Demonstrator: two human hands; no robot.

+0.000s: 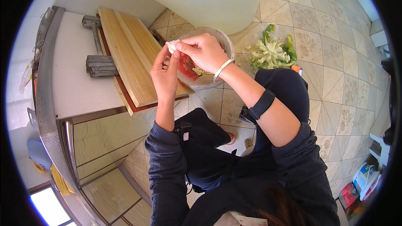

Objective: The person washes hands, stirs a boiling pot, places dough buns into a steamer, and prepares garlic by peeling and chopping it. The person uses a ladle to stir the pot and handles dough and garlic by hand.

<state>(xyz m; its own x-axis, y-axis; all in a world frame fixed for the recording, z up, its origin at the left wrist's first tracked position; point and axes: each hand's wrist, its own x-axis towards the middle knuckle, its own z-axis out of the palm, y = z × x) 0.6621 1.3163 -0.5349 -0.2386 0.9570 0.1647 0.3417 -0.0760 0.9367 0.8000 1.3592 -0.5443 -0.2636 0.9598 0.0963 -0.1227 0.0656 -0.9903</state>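
Observation:
Above the bucket point(227, 44), my left hand point(165, 73) and my right hand point(205, 52) meet at a small white bulb that looks like garlic point(171, 46). Fingers and thumbs of both hands pinch it. Another pale bit shows between the curled fingers of my left hand, too small to name. Inside the bucket lie a red bag or lining point(187, 68) and pale yellowish scraps point(200, 71); my right hand and wrist cover part of it.
At left, wooden boards point(127, 54) lean over a white counter point(71, 71) beside grey metal bars point(101, 66). Cauliflower stalks and leaves point(272, 54) lie on the tiled floor, right of the bucket. A large pale tub point(209, 4) stands behind it. White containers point(366, 180) sit far right.

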